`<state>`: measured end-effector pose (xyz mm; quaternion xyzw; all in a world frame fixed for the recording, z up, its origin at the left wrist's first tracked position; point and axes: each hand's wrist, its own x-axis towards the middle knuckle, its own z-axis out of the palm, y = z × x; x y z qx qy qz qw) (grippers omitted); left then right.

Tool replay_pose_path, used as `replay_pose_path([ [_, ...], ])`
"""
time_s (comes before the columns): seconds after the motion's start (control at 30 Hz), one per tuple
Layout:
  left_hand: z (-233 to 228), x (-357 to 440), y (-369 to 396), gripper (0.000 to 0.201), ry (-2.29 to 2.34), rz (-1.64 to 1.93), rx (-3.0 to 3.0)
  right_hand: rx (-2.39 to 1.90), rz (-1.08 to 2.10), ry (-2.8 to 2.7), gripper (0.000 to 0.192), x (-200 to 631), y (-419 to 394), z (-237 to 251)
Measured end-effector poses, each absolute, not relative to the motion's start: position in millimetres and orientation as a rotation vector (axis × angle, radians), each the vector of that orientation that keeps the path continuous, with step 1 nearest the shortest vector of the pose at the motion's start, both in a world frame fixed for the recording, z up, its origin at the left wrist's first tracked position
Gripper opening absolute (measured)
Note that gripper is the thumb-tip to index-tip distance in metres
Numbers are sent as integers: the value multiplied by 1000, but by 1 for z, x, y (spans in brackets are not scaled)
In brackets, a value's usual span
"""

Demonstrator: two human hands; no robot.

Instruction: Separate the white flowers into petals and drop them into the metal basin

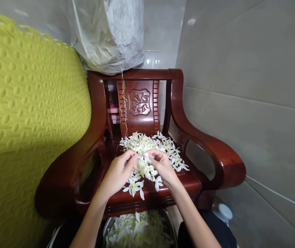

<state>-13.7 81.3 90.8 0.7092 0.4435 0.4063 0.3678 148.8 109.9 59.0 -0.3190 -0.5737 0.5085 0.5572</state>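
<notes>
Both hands meet above a pile of white flowers (147,141) spread on the seat of a dark red wooden armchair (160,193). My right hand (161,165) pinches a small white flower (146,158) between thumb and fingertips. Just left of it, my left hand (123,170) is closed in a pinch, its fingertips close to that flower; what they hold is too small to make out. A few loose flowers (134,187) lie near the front edge of the seat, below the hands.
Below the seat, between dark-clothed legs, stands a metal bowl (174,234) full of white flowers. A yellow textured mat (33,103) rises at the left. A whitish bag (111,38) sits by the chair back, with thin strings (123,100) hanging down. Grey tiled wall (253,75) borders the right.
</notes>
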Motion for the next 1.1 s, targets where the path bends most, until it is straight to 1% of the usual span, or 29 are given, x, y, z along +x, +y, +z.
replay_pose_path([
  [0.2,98,-21,80,38,1359,977,2005,-778,1208,-1386,10,156,104,67],
  [0.3,100,-20,78,36,1402,969,2036,-761,1262,-1392,9,156,101,72],
  [0.43,102,-15,76,38,1209,871,2036,-724,1367,-1336,17,154,90,81],
  [0.53,103,-13,72,38,1147,896,1970,-699,1409,-1317,15,153,79,88],
  [0.6,105,-13,66,40,1171,893,1929,-701,1386,-1297,14,152,76,89],
  [0.7,108,-15,56,44,1214,787,1925,-737,1309,-1258,16,152,80,85],
  [0.77,109,-16,52,36,1365,860,1982,-762,1284,-1294,17,152,84,81],
  [0.83,110,-17,52,23,1501,1049,2039,-773,1308,-1397,17,153,85,79],
  [0.9,110,-17,55,24,1472,1158,2060,-770,1348,-1529,17,153,82,80],
  [0.97,110,-18,58,17,1408,1179,2054,-762,1369,-1633,17,152,78,83],
  [1.03,111,-18,61,25,1369,1175,1990,-759,1331,-1697,14,150,75,86],
  [1.1,112,-18,63,31,1262,1138,1859,-743,1244,-1743,16,150,73,89],
])
